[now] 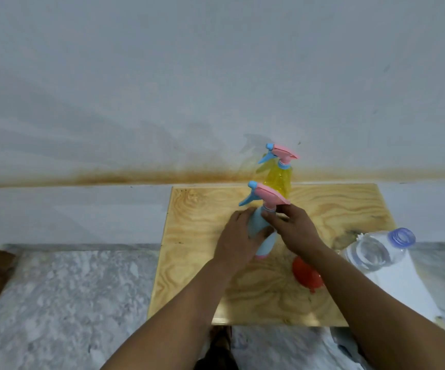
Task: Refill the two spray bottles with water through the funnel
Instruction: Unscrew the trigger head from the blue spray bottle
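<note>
On wooden table point(322, 206), left to right: left hand point(236, 239) wrapped round blue spray bottle point(260, 231); right hand point(294, 231) pinching its pink collar; yellow spray bottle point(278, 180) behind, near wall; red funnel point(306, 275) partly under right forearm; uncapped water bottle point(378, 249) at right edge.

**Layout on the desk**

On the desk point(194, 263), set against the wall point(216, 76): two spray bottles in a line front to back. Far spray bottle point(278, 177) at the back edge, near spray bottle point(262, 228) just before it, toward the middle. Left hand point(236, 241) and right hand point(296, 231) on either side of the near one. Funnel point(306, 275) right of and before it, partly under the right forearm. Water bottle point(376, 252) at the right edge. Floor point(56, 289) to the left.
</note>
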